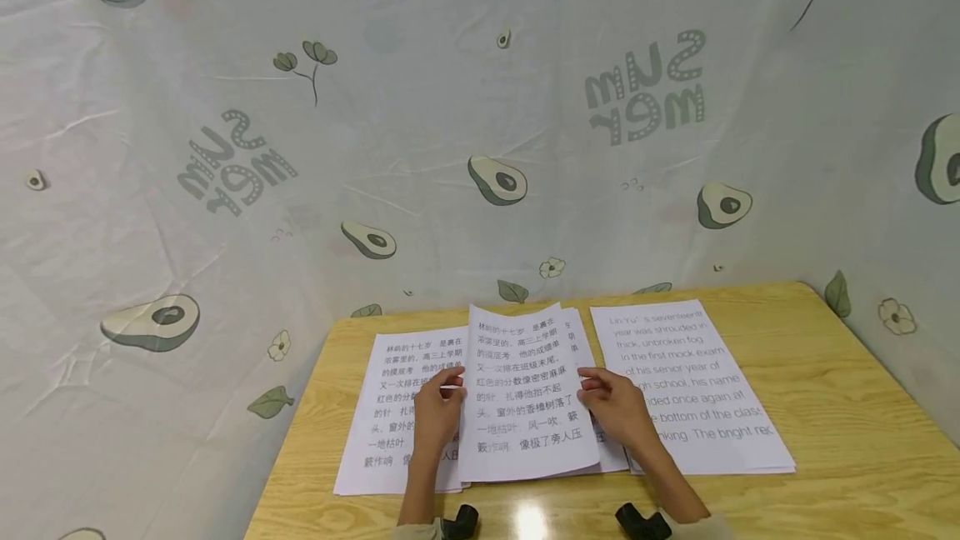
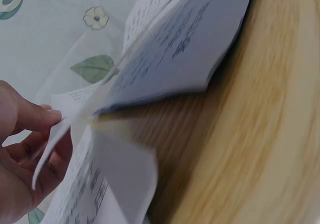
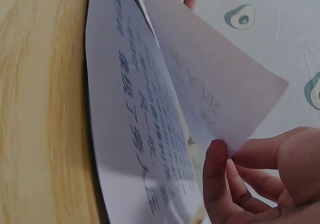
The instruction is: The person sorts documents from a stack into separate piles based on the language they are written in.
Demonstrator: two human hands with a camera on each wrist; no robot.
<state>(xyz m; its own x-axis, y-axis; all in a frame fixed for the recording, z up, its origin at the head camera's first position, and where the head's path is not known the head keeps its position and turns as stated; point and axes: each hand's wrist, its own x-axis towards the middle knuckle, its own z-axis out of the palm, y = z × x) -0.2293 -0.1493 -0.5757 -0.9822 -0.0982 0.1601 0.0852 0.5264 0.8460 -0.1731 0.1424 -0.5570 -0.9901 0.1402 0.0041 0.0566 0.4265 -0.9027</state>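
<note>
A white sheet of paper [image 1: 525, 432] printed with large Chinese text is raised over the middle pile in the head view. My left hand [image 1: 437, 417] pinches its left edge between thumb and fingers. At the opposite edge, my right hand [image 1: 621, 408] pinches the paper; the right wrist view shows thumb and forefinger meeting on the sheet [image 3: 225, 93]. Below it lies the middle pile of printed paper [image 1: 613, 458], mostly covered. A left pile with the same text [image 1: 360, 457] sits under my left forearm, which hides part of it.
Right of the middle pile lies a pile of English-printed sheets [image 1: 720, 452], partly behind my right hand. All the paper is on a wood-grain table [image 1: 847, 407]. A pale curtain with avocado prints [image 1: 450, 90] hangs behind the table. Black wrist mounts [image 1: 643, 522] show at the bottom.
</note>
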